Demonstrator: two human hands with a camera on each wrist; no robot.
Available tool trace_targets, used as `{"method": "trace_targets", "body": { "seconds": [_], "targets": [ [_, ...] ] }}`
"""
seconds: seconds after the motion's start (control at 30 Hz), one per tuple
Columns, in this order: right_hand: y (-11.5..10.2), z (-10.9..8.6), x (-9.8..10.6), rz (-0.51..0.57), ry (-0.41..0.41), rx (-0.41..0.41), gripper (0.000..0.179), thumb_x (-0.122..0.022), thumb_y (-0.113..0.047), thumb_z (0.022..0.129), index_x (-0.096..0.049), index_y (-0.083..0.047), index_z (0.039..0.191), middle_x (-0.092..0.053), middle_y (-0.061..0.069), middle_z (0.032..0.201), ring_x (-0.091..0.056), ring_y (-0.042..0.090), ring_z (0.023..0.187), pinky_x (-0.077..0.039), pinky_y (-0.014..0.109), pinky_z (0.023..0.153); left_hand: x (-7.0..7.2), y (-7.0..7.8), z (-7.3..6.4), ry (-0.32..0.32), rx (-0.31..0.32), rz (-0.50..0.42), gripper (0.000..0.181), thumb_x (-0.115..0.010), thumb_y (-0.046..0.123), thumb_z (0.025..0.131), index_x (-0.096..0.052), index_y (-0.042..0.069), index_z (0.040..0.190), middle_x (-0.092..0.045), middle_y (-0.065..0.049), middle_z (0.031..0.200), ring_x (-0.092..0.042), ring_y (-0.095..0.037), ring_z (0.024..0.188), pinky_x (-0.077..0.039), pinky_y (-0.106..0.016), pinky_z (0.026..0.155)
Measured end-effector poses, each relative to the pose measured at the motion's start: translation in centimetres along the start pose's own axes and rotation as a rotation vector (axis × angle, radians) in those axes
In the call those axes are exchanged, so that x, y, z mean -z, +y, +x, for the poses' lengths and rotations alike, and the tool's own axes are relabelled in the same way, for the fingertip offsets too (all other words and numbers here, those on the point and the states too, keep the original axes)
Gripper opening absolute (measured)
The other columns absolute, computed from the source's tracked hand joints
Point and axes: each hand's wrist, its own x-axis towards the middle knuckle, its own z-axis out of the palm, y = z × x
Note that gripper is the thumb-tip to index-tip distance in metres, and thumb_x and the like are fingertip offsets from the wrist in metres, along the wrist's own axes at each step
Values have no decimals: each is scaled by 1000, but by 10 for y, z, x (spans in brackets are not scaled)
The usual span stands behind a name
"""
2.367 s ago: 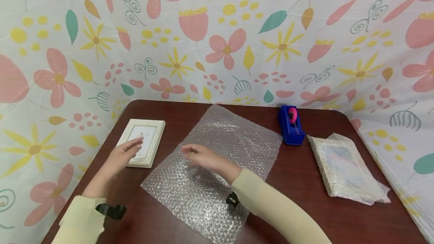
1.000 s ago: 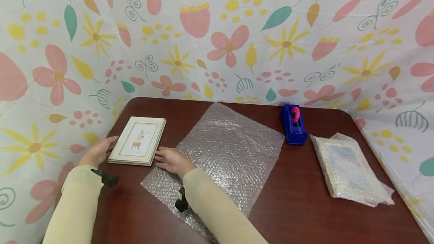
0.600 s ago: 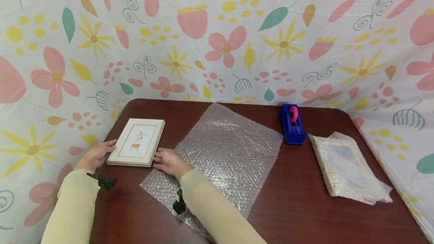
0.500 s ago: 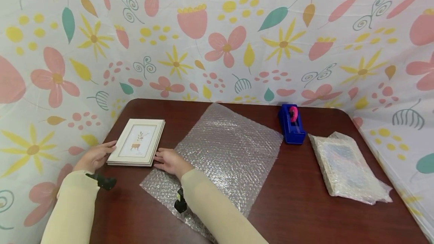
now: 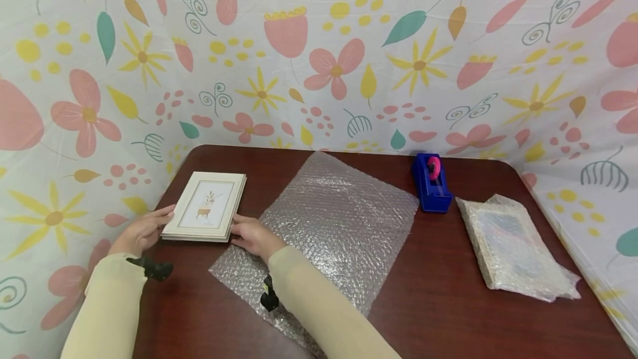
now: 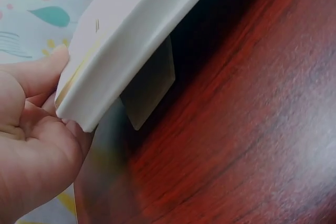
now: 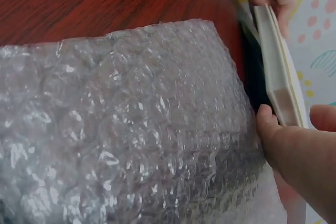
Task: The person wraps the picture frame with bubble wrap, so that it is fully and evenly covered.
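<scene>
Dark red surface point(image 5: 438, 287): left of the bubble wrap point(image 5: 344, 226), my left fingers point(image 5: 160, 216) and right fingers point(image 5: 243, 230) grip the picture frame point(image 5: 205, 205) by opposite edges; raising both sides evenly should, I judge, keep it level.

Glossy plastic bubble wrap point(image 5: 339, 209), smooth wood-look table point(image 5: 438, 303)

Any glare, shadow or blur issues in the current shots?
Head: small glints on the bubble wrap; left wrist: pale glare on the table toward the right edge, dark shadow under the picture frame, patterned cloth soft; right wrist: bright highlights across the bubble wrap, dark shadow alongside the picture frame.
</scene>
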Motion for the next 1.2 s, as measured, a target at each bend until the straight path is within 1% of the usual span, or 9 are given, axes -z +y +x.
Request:
{"method": "trace_targets", "body": {
  "seconds": [0.1,0.2,0.27,0.37,0.43,0.53,0.7,0.9,1.2],
  "targets": [
    [-1,1,2,-1,25,33,55,-43,3,104,-35,-2,158,-41,22,162,-46,35,147,-41,48,122,-4,1,-1,13,0,-35,82,-56,25,106,2,-3,158,-60,36,101,-52,21,91,-44,-11,104],
    [-3,1,5,2,56,74,53,-43,1,106,-35,-1,158,-39,22,162,-48,35,145,-42,47,121,-10,6,-2,42,15,-61,84,-60,29,104,-4,1,159,-58,37,105,-51,23,96,-24,-23,129],
    [-6,0,7,-5,80,102,52,-44,-1,106,-35,-2,158,-39,21,163,-50,34,144,-44,46,120,-14,9,-2,49,11,-70,82,-61,29,103,-7,4,160,-58,38,105,-51,23,98,-10,-33,133],
    [-11,0,12,-15,117,136,52,-46,-2,106,-38,-3,157,-40,21,162,-54,33,141,-46,43,118,-20,16,-2,39,-14,-65,80,-61,26,103,-11,4,161,-61,37,102,-54,19,96,-31,-24,125],
    [-14,-1,16,-15,134,155,52,-48,-2,105,-39,-4,157,-40,21,162,-56,33,139,-47,43,117,-24,19,-1,14,-41,-63,79,-60,22,104,-9,2,161,-62,37,99,-57,17,94,-45,-15,106],
    [-20,-3,25,-44,151,170,52,-50,-2,105,-41,-6,156,-40,20,163,-57,33,138,-48,42,116,-30,24,0,-29,-88,-107,79,-56,14,105,-1,-4,160,-62,36,99,-59,14,92,-49,-9,83],
    [-29,-10,41,-88,137,191,53,-52,-1,104,-42,-5,155,-43,21,161,-57,35,137,-48,43,115,-43,29,3,-56,-135,-130,78,-53,11,106,2,-4,160,-59,33,111,-59,16,96,-49,-7,86],
    [-36,-21,64,-131,106,211,54,-52,0,104,-39,-3,156,-42,24,160,-53,38,140,-48,44,115,-63,37,1,-41,-163,-154,76,-55,10,105,-4,-4,160,-62,33,106,-63,13,97,-52,-9,87],
    [-49,-39,94,-250,26,212,57,-48,-6,107,-31,-9,161,-36,22,163,-48,38,144,-45,45,119,-93,47,-1,41,-162,-76,70,-57,13,105,-18,1,162,-59,7,142,-63,14,96,-52,-9,88]
  ]
}}
